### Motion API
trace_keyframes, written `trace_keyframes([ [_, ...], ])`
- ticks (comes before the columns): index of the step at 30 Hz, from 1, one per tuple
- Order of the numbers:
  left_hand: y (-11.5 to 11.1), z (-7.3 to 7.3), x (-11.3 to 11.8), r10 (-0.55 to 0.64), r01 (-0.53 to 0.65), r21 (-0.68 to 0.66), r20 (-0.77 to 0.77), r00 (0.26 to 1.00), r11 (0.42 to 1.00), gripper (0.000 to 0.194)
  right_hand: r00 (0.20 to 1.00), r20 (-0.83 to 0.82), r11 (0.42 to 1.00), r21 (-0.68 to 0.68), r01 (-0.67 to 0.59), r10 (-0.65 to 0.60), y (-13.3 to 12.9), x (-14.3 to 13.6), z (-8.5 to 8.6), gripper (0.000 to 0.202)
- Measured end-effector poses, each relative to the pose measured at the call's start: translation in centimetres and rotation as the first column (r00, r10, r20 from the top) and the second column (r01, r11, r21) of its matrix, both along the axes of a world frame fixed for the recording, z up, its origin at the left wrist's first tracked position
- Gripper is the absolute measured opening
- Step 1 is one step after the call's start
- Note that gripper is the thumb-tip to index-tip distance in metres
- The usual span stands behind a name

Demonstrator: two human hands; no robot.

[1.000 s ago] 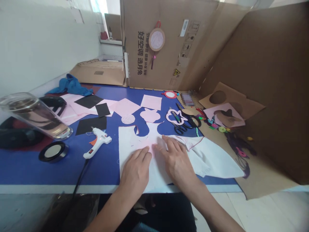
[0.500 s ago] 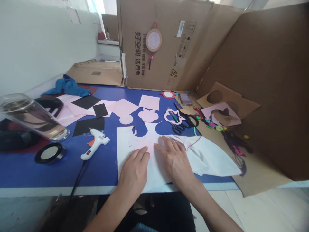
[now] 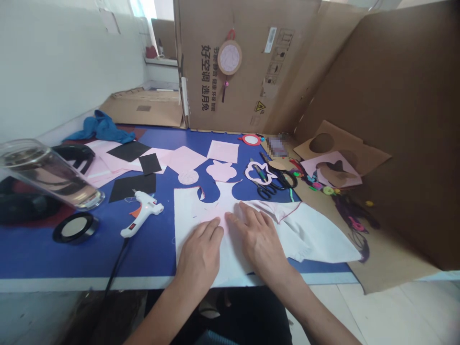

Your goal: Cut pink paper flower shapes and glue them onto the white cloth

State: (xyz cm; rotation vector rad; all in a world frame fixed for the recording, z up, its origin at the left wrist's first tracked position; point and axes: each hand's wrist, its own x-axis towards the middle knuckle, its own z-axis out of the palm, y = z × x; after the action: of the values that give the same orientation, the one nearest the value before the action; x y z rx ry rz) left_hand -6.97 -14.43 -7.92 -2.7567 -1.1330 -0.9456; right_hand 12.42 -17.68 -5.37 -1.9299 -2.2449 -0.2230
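Observation:
A white cloth (image 3: 230,191) with rounded cut-outs along its far edge lies on the blue table in front of me. My left hand (image 3: 201,244) rests on its left part, fingers side by side and lying flat. Fingers spread, my right hand (image 3: 257,235) presses on the middle of the cloth, its thumb near my left fingertips. A faint pink tint shows between the hands. To the right the cloth is loosely folded, with a red stitched edge. Just beyond it lie a pink cloud-shaped piece (image 3: 221,171) and a pale round piece (image 3: 188,177).
At left are a white glue gun (image 3: 143,213), a tape roll (image 3: 74,227) and a tilted glass of water (image 3: 61,177). Black squares (image 3: 129,151) and pink sheets lie behind. Scissors (image 3: 266,191) and cardboard cut-outs (image 3: 341,143) are at right. Cardboard walls (image 3: 280,96) enclose the back.
My right hand has shifted very slightly left, its thumb closer to my left fingertips. My left hand stays in place on the cloth.

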Motion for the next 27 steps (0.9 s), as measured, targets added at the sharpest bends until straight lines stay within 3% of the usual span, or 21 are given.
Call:
trace_keyframes([
  [8,0.0,0.1,0.0,-0.01,0.01,-0.004,-0.006,1.0,1.0,0.043,1.0,-0.025,0.996,0.085,0.013,-0.011,-0.1,0.7,0.8,0.059],
  [19,0.1,-0.1,0.1,-0.009,0.009,0.012,0.008,1.0,1.0,0.041,1.0,-0.023,1.0,0.019,-0.017,0.018,0.2,-1.1,-0.2,0.055],
  [27,0.2,-0.2,-0.1,-0.003,0.003,-0.01,-0.034,0.999,1.0,0.039,0.998,0.039,0.999,0.008,0.046,-0.046,0.4,0.1,-0.4,0.057],
])
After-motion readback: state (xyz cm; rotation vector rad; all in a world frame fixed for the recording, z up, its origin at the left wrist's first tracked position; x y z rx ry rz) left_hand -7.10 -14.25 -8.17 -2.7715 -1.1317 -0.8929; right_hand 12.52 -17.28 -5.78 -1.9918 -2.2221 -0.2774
